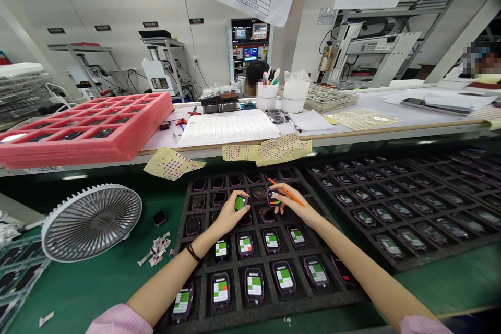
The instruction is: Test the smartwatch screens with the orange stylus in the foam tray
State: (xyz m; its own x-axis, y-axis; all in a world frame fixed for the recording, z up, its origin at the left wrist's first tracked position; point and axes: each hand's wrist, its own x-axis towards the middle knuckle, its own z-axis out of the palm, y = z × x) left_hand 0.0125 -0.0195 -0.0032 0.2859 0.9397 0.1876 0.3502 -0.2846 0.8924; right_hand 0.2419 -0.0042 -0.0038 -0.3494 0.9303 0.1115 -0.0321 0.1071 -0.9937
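While both hands work over the black foam tray [233,311], each is on a smartwatch in the upper rows of pockets. My left hand [234,214] is closed around the first smartwatch [240,202]: the fingers [230,201] curl over its edges, and its green screen shows between them. I cannot tell whether this watch is still seated in its pocket.

My right hand [291,204] is partly closed, just beside the left. Its fingertips [280,191] touch the second smartwatch [273,198], and an orange pen [288,194] lies across the hand, gripped against the fingers, with its tip past the watch.

Lower rows of watches [254,286] with green-and-white screens sit in their pockets nearer me. A second black tray [403,203] lies to the right on the green mat [97,287]. A grey desk fan [92,222] stands left of the first tray. Beyond, a pink foam tray [82,125] rests on the worktop [352,133].
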